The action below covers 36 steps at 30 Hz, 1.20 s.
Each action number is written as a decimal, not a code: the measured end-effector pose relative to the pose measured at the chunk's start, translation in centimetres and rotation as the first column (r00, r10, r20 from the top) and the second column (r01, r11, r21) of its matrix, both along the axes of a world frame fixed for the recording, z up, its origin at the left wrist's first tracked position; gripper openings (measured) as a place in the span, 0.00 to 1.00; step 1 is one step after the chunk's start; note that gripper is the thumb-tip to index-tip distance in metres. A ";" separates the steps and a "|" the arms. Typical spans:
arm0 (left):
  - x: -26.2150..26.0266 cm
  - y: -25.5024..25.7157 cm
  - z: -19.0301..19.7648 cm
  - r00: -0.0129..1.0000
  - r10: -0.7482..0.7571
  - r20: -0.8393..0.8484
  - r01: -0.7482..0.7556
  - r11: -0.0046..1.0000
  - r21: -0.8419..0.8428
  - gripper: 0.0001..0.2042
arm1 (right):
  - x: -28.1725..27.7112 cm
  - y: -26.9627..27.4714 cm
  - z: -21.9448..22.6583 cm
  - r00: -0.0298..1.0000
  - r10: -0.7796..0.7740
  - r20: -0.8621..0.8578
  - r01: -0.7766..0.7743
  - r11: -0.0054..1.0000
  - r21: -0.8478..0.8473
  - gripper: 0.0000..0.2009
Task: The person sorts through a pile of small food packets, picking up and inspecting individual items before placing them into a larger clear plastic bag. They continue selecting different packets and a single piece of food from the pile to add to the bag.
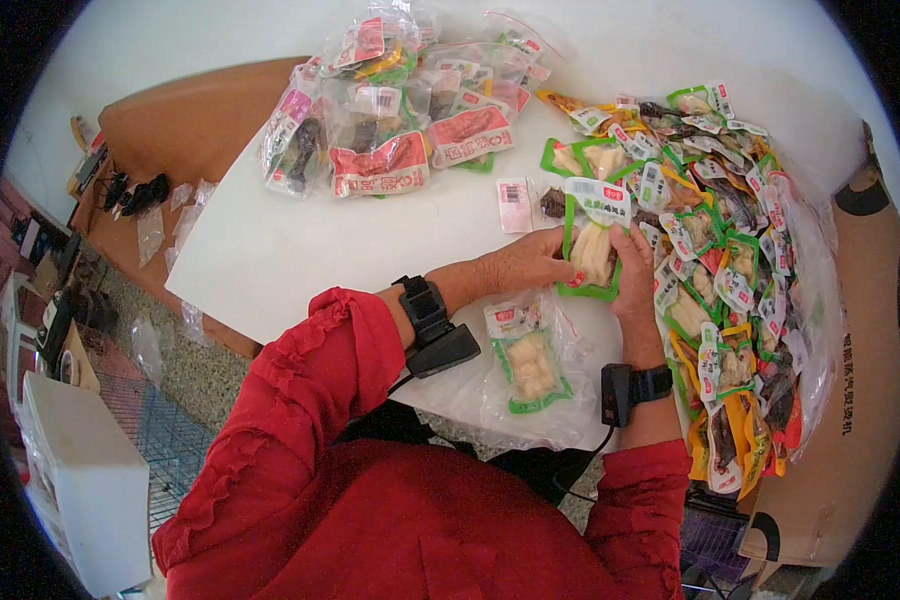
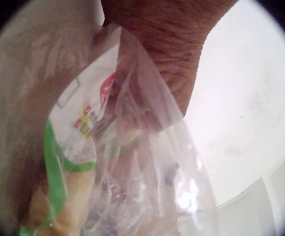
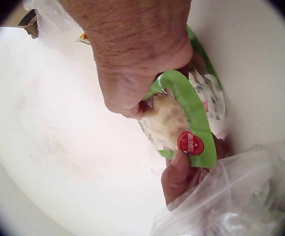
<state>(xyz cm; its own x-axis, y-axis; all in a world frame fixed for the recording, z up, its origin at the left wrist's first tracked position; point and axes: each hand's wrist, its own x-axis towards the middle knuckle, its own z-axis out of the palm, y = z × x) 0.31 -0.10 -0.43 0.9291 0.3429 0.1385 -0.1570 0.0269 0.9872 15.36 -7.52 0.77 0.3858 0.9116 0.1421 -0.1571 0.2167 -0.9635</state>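
Between both hands is a green-edged, see-through snack packet (image 1: 595, 250) with pale pieces inside and a white printed top. My left hand (image 1: 530, 262) pinches its lower left corner, thumb on the front near a red round mark. On the other side, my right hand (image 1: 630, 272) grips the packet's right edge; the right wrist view shows the fingers of that hand (image 3: 137, 73) bent at the packet's edge. Just below the hands lies a clear zip bag (image 1: 570, 350) with a similar green-edged packet (image 1: 530, 368) in it. That bag (image 2: 181, 187) covers much of the left hand in the left wrist view.
A large heap of mixed snack packets (image 1: 715, 250) spreads over the table's right side beside a cardboard box (image 1: 870, 330). Several filled clear bags (image 1: 380, 140) stand at the back of the white table (image 1: 240, 230). A small pink-and-white packet (image 1: 515, 205) lies near the left hand.
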 end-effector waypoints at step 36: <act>0.3 0.3 -0.7 0.998 -0.045 0.035 0.047 0.996 -0.080 0.22 | 0.4 0.3 -0.6 1.000 0.001 -0.011 -0.001 1.000 0.001 0.12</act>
<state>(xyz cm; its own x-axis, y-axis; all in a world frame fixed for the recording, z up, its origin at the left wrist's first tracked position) 0.58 0.16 -1.09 0.9396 0.3110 0.1427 -0.1860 0.1142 0.9759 15.80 -7.23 0.14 0.3862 0.9119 0.1387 -0.1679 0.2174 -0.9615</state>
